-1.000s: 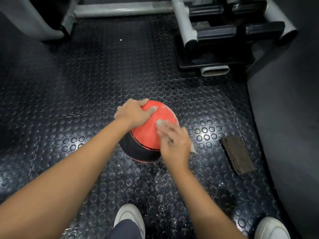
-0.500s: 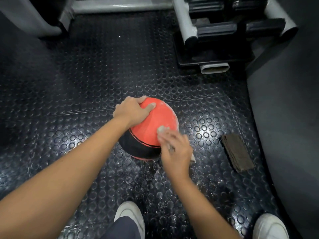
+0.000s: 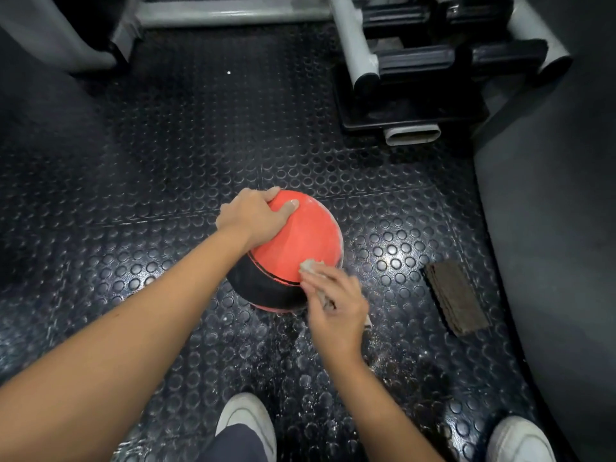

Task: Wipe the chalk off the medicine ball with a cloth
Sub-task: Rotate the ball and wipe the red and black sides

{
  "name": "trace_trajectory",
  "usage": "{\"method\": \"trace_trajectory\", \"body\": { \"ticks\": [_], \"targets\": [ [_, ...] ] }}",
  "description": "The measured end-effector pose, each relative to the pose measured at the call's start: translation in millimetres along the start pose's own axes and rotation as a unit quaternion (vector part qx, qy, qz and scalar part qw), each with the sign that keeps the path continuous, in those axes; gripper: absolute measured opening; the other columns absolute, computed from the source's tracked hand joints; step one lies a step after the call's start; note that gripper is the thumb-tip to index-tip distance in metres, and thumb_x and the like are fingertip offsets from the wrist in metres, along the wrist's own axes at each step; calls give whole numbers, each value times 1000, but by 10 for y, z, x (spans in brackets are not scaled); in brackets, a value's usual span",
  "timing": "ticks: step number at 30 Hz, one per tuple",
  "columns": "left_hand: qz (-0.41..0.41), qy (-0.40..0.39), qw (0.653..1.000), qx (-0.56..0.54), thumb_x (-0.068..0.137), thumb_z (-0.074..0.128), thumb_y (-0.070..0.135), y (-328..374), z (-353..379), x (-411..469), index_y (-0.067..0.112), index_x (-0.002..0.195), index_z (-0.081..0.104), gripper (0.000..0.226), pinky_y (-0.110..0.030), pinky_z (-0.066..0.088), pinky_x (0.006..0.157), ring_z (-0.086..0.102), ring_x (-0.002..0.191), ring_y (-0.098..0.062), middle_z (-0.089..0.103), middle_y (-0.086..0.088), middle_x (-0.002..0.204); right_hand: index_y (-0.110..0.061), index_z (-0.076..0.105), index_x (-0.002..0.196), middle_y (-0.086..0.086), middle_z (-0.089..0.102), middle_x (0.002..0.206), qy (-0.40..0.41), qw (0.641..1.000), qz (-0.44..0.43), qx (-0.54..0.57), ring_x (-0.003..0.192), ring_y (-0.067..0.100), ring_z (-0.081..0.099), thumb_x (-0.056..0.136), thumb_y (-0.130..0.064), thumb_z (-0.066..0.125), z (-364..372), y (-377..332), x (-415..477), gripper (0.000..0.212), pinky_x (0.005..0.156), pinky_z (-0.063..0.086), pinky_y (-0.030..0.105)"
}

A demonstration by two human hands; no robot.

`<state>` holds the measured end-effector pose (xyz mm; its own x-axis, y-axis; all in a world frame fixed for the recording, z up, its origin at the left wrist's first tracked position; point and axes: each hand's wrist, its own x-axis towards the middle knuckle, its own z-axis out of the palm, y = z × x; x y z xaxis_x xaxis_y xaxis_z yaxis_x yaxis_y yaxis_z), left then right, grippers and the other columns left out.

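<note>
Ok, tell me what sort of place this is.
Probably a gym: a studded rubber floor, a red and black medicine ball on it, and grey steel machine frames at the far edge.

The left hand (image 3: 255,216), arm stretched from the near left, grips the medicine ball (image 3: 300,240), thumb pointing right. Nearer, the right hand (image 3: 336,308) pinches the cloth (image 3: 309,266) in curled fingers.
</note>
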<state>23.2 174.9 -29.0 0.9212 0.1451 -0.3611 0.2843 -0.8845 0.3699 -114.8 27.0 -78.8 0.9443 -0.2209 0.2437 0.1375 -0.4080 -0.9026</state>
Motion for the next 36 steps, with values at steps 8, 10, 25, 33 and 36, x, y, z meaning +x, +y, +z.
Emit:
{"method": "trace_trajectory", "body": {
  "ticks": [8, 10, 25, 33, 36],
  "targets": [
    [5, 6, 1000, -6, 84, 41, 75, -49, 3, -58, 39, 144, 42, 70, -51, 35, 110, 44, 134, -32, 45, -5, 148, -18, 77, 94, -10, 71, 95, 38, 989, 144, 16, 91, 6, 66, 84, -11, 70, 58, 329, 866, 14, 89, 53, 39],
    [4, 7, 1000, -10, 82, 40, 76, -82, 18, -44, 40, 143, 42, 71, -52, 36, 109, 44, 134, -32, 45, -4, 148, -17, 76, 95, -9, 71, 96, 29, 986, 164, 12, 91, 2, 65, 84, -10, 71, 30, 264, 845, 14, 89, 54, 34],
    [-11, 9, 1000, -25, 86, 41, 73, -125, -25, -24, 38, 144, 43, 68, -49, 36, 109, 44, 134, -30, 47, -3, 147, -16, 77, 94, -11, 72, 93, 41, 962, 266, 48, 88, -5, 62, 83, -9, 73, 2, 247, 862, 13, 93, 52, 27],
    [17, -7, 1000, 15, 84, 39, 75, -9, 26, -43, 43, 144, 39, 68, -52, 35, 109, 42, 134, -36, 43, -3, 149, -19, 74, 86, -9, 71, 92, 63, 965, 246, 67, 88, -2, 65, 80, -1, 72, -75, 113, 216, 20, 83, 50, 11],
    [21, -9, 1000, 13, 86, 39, 73, -20, 1, -74, 41, 145, 38, 68, -53, 33, 111, 42, 134, -35, 42, -5, 149, -19, 76, 86, -8, 72, 91, 62, 964, 251, 70, 86, -3, 66, 81, -4, 72, -43, 260, 664, 16, 81, 52, 15]
  ]
}}
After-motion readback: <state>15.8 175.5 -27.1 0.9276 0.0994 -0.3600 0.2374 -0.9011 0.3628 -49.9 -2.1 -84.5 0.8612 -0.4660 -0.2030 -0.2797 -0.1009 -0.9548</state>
